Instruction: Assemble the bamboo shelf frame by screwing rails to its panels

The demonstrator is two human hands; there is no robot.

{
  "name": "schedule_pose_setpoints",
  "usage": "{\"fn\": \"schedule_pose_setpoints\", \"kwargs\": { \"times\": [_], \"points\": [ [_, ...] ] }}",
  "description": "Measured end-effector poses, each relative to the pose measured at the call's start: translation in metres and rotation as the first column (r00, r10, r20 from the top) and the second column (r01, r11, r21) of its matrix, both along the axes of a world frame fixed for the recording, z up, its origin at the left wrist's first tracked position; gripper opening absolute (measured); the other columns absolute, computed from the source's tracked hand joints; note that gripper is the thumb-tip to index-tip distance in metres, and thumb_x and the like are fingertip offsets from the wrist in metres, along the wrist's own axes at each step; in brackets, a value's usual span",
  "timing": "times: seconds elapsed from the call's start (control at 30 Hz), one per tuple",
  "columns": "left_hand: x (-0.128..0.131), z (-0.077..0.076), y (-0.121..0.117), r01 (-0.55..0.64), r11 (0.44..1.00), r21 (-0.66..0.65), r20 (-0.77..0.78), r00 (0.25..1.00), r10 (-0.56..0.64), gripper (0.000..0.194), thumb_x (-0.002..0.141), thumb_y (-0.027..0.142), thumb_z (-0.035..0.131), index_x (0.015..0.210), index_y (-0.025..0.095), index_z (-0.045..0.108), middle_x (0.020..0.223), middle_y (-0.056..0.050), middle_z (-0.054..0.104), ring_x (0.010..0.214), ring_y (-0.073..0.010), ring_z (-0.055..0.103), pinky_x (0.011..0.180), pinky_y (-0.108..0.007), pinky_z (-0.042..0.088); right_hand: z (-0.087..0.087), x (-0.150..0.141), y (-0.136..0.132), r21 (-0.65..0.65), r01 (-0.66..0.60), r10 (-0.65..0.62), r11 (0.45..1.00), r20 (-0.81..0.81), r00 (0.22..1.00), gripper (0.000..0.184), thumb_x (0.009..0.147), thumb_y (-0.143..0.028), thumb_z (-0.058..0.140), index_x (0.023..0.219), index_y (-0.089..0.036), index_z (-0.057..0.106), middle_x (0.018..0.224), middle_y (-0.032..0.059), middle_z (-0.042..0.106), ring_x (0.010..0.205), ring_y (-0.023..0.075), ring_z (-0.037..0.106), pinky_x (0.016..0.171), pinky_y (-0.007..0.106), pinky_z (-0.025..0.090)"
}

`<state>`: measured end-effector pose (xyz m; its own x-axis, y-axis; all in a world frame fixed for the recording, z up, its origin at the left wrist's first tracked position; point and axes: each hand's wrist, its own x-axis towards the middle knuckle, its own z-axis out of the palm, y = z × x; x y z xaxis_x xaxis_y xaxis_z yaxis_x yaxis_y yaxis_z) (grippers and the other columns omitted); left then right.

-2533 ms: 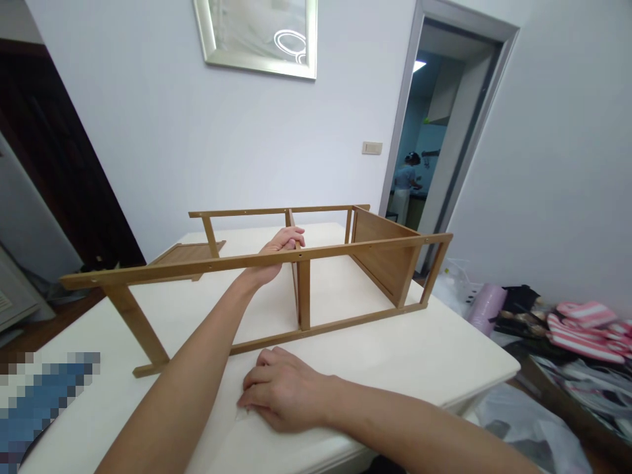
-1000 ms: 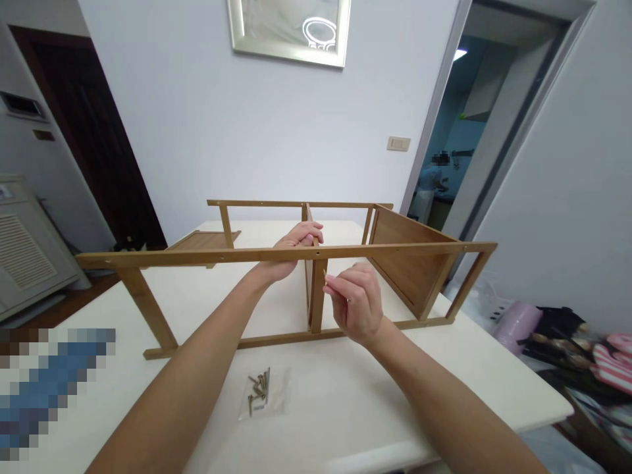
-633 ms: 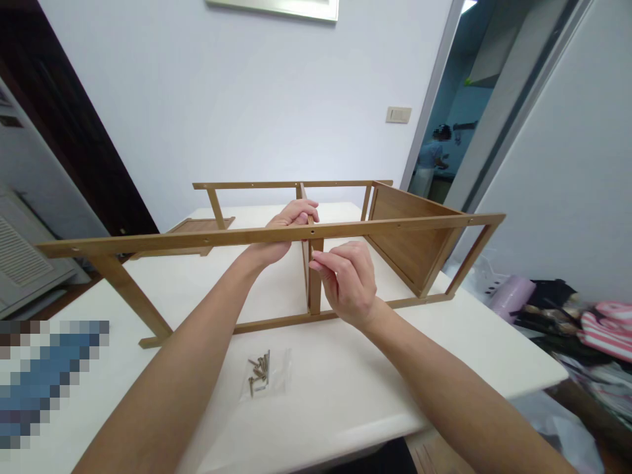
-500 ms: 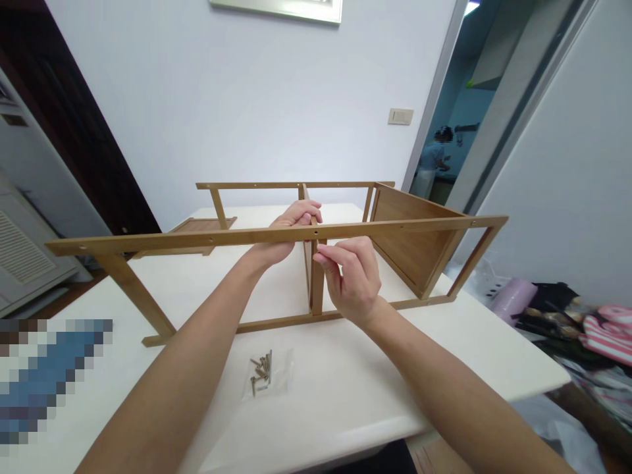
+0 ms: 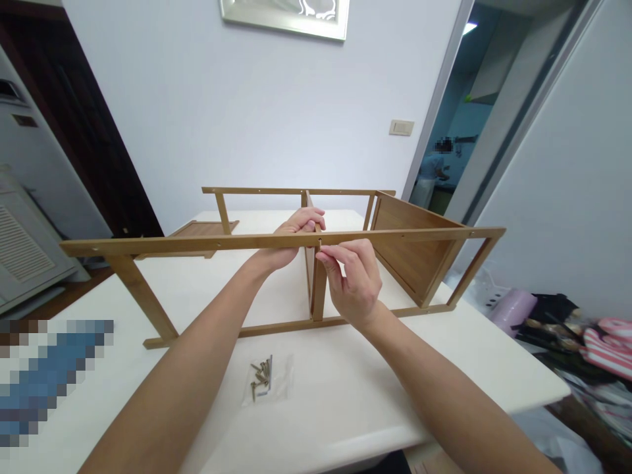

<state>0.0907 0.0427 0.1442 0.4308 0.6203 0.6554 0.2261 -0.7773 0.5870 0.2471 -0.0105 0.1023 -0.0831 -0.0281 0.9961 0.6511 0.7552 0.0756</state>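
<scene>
A wooden shelf frame (image 5: 237, 241) lies on its side on the white table (image 5: 336, 408). My left hand (image 5: 299, 224) reaches behind its near upper rail, with fingers closed over the top edge of the middle shelf board (image 5: 311, 276). In front of that rail, my right hand (image 5: 353, 280) pinches a screw (image 5: 320, 245) between thumb and fingertips. The screw's tip is at the hole in the rail, above the middle shelf's end; how deep it sits I cannot tell. A clear plastic bag (image 5: 282, 382) with several screws (image 5: 261, 376) and an Allen key lies nearer to me.
A loose wooden panel (image 5: 195, 229) lies at the table's back left. Another shelf board (image 5: 415, 247) stands fixed in the frame's right part. Bags, a purple roll (image 5: 513, 313) and striped cloth (image 5: 609, 345) are piled right of the table. A person (image 5: 429, 174) stands beyond the doorway.
My right hand has come up from the plastic bag to the near rail, bringing a screw to its hole. My left hand keeps its hold on the middle shelf board. The view has shifted.
</scene>
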Motion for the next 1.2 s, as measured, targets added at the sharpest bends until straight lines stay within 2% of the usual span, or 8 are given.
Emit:
{"fn": "schedule_pose_setpoints", "kwargs": {
  "times": [0.4,0.83,1.2],
  "points": [
    [-0.001,-0.001,0.001,0.011,1.0,0.007,0.003,1.0,-0.011,0.039,0.097,0.05,0.035,0.095,0.018,0.059,0.129,-0.012,0.053,0.12,-0.0221,0.05,0.105,-0.038,0.038,0.003,-0.002,0.0,-0.027,0.094,-0.095,0.995,-0.008,0.995,0.003,0.09,-0.021,0.062,0.092,-0.02,0.064,0.081,0.0041,0.066,0.075,0.0157,0.055,0.072,0.032,0.042],
    [0.0,0.0,0.0,-0.009,1.0,-0.015,-0.006,1.0,0.009,0.039,0.096,0.051,0.036,0.095,0.019,0.058,0.13,-0.011,0.053,0.118,-0.0209,0.051,0.104,-0.036,0.038,0.009,-0.006,-0.002,-0.074,0.152,-0.152,0.986,0.005,0.988,0.01,0.093,-0.025,0.057,0.091,-0.019,0.065,0.079,0.0046,0.063,0.077,0.0162,0.054,0.074,0.032,0.039],
    [0.0,-0.001,0.003,-0.009,0.999,-0.037,0.011,1.0,0.01,0.038,0.095,0.051,0.038,0.095,0.019,0.058,0.128,-0.01,0.053,0.111,-0.0202,0.053,0.1,-0.036,0.042,0.011,-0.006,-0.003,-0.114,0.139,-0.14,0.984,-0.007,0.99,0.01,0.094,-0.024,0.056,0.089,-0.02,0.064,0.078,0.0045,0.064,0.078,0.0173,0.055,0.074,0.032,0.04]
  ]
}}
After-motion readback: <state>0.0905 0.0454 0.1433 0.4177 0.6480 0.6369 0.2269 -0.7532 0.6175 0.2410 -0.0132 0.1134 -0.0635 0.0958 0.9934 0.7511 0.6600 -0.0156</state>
